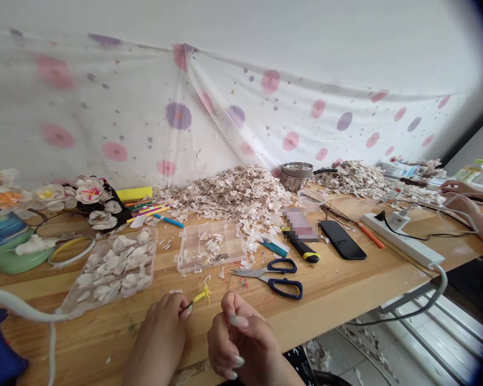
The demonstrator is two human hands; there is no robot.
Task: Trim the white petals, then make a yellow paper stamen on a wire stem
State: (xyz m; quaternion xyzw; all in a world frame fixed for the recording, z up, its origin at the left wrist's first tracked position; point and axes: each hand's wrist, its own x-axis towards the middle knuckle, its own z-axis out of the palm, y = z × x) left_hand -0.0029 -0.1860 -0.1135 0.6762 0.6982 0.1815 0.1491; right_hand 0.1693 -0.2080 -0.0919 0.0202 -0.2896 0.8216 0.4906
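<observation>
Here's the action, right at the near edge: a thin stem tipped with a yellow tuft (201, 294) is pinched in the left hand (159, 335), its yellow end sticking out toward the right over the worktop (338, 289); the right hand (241, 338) is just beside it, apart from the left, fingers curled inward, and I can't tell whether it's gripping anything; long pale nails on both hands!

Moving out, a clear divided tray (209, 246) sits just beyond the hands, holding a few white petals; to its left, a bigger clear plastic box (112, 268) is loaded with white petals; to the right, blue-handled scissors (271, 279) lie open on the wood; further right are a black phone (342, 239), a yellow-and-black handled tool (301, 249) and an orange pen (370, 235).

Up at the far side, a great heap of pale petal scraps (229, 195) spreads along the worktop, with steel bowls (295, 176) behind it; finished flowers (76, 195) cluster at far left beside a blue-green vase (8, 241); and over at far right, a co-worker's hands (461, 195) rest near a white power strip (400, 241).
</observation>
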